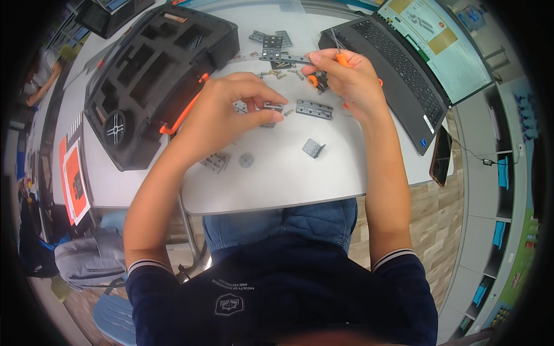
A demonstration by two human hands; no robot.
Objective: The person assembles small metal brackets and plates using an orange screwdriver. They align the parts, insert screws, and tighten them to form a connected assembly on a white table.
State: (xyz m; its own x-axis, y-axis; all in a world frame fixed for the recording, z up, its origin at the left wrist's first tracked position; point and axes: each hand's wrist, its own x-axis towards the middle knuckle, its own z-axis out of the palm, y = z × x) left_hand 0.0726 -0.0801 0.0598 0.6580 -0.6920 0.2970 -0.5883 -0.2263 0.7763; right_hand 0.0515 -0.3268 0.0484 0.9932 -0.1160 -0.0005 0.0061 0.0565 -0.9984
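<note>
Left hand (234,101) around grey part (273,106), right hand (356,83) around orange screwdriver (342,59), table edge (283,202) well apart

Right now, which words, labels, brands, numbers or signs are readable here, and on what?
Navy shirt: inverted white lettering by a crest, legible but not copied here.
Laptop screen: text too small to read.
Laptop stickers: too small.
Orange leaflet: too blurred.
Anything else: too small or blurred.

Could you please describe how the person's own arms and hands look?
The left hand and right hand are both bare and ungloved, and the forearms are uncovered too. Short navy fabric sleeves end in pale-striped cuffs.
</note>
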